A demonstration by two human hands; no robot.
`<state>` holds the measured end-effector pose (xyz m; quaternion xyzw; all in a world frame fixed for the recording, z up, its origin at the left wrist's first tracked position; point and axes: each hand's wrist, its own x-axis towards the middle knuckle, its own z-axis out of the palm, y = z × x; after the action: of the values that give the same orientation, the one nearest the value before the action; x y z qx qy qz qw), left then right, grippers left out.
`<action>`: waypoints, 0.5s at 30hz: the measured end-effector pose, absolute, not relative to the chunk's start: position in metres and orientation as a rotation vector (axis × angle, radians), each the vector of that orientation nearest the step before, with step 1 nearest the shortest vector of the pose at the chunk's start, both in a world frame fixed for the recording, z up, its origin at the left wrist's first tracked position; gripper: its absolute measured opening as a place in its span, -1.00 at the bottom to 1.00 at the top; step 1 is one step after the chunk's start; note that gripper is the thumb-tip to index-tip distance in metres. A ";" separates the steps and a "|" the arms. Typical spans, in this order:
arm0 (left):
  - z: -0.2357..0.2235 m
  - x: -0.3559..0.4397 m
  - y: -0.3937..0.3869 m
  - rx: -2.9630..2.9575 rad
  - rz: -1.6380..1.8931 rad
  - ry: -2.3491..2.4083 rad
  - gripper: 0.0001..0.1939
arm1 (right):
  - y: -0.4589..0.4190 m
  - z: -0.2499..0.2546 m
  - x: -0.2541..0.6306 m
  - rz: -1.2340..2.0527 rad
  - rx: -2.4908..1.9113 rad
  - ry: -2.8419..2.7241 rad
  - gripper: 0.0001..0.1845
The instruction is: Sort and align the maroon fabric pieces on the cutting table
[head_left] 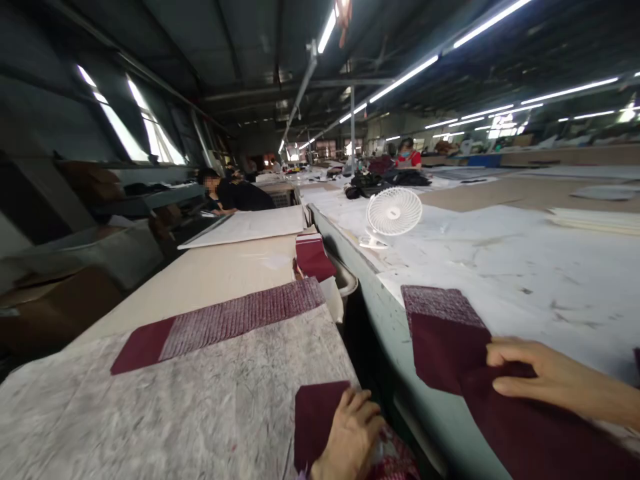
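My right hand [533,375] pinches a maroon fabric piece [445,350] between thumb and fingers. This piece has a speckled white band at its far end and drapes over the edge of the right table. On the left table, my left hand [353,430] has its fingers bent and close together over the right edge of another maroon fabric piece [315,413]. Part of that piece is hidden under the hand. Farther forward, a fanned row of overlapping maroon pieces [240,320] with speckled edges lies across the grey-white, stained covering [200,413].
A dark gap [373,353] runs between the two tables. A folded maroon stack [313,257] sits beside it. On the right table [470,247] stands a white clip fan [394,213], with dark cloth [365,185] behind. A person in black [245,193] leans at the left table's far end.
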<state>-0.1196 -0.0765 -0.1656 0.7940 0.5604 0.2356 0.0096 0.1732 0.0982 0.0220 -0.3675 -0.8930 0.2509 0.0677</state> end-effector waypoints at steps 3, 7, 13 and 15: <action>-0.150 -0.115 -0.075 2.451 0.563 1.749 -0.82 | 0.097 0.025 0.172 0.928 -1.076 -2.745 -0.57; -0.145 -0.112 -0.066 2.406 0.479 1.741 -0.80 | 0.097 0.026 0.172 0.960 -1.114 -2.734 -0.57; -0.156 -0.103 -0.063 2.397 0.462 1.822 -0.85 | 0.094 0.033 0.166 0.969 -1.106 -2.742 -0.59; -0.160 -0.102 -0.062 2.461 0.510 1.828 -0.86 | 0.095 0.032 0.165 0.955 -1.103 -2.745 -0.61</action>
<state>-0.1023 -0.0620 -0.1600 0.7917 0.5883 0.1640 0.0170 0.1651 0.0945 0.0322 -0.3548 -0.8829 0.3071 0.0164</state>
